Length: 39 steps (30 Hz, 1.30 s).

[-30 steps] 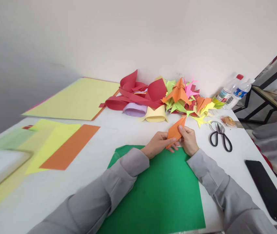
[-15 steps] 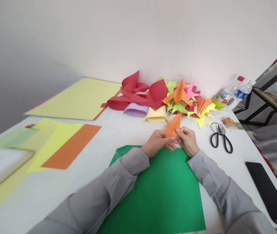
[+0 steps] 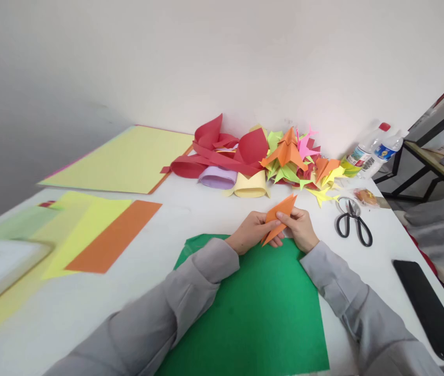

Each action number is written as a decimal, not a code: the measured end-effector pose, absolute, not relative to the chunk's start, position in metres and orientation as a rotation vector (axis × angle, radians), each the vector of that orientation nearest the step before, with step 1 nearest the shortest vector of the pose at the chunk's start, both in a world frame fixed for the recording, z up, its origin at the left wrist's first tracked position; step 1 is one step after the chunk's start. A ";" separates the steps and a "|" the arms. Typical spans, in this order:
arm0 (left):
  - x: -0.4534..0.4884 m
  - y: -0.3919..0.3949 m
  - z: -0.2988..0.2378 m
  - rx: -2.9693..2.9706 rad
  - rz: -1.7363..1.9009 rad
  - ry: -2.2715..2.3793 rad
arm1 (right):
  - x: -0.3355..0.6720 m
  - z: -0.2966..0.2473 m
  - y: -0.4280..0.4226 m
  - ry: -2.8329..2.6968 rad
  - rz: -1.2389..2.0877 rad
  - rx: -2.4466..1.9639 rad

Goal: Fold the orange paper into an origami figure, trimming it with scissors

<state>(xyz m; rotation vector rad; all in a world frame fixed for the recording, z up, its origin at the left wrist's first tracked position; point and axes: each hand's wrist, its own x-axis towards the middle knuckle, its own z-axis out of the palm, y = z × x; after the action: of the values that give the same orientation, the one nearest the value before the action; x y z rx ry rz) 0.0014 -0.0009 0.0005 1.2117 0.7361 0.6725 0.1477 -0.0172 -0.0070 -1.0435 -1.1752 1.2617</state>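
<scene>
A small folded piece of orange paper (image 3: 282, 208), pointed at its upper end, is held between my two hands. My left hand (image 3: 250, 231) grips it from the left, thumb on the front face and fingers behind. From the right, my right hand (image 3: 301, 228) pinches the same paper, its thumb pressed on the front near the middle. Both hands are raised over the far edge of a large green sheet (image 3: 253, 308) that lies on the white table. Part of the folded paper is covered by my fingers.
Red rolled paper shapes (image 3: 217, 151) and a pile of folded paper figures (image 3: 288, 151) lie along the wall. Black-handled scissors (image 3: 355, 224), a black phone (image 3: 429, 308) and two bottles (image 3: 378, 149) are at right. An orange strip (image 3: 116, 237) and yellow sheets (image 3: 128, 162) lie left.
The folded orange paper has tilted, its tip now leaning to the right. My right thumb has moved left across its front face. My left hand has barely shifted.
</scene>
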 end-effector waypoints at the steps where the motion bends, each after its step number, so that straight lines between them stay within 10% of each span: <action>1: 0.001 -0.001 0.001 1.229 0.659 0.731 | 0.148 -0.007 -0.017 -1.166 1.240 -1.065; 39: 0.001 -0.003 0.002 1.155 0.690 0.773 | 0.154 -0.011 -0.006 -0.892 1.223 -0.992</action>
<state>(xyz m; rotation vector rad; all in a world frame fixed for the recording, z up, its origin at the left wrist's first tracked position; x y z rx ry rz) 0.0011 -0.0034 0.0020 1.1549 0.7731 0.6900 0.1540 -0.0065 -0.0110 -0.9923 -0.8919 1.2235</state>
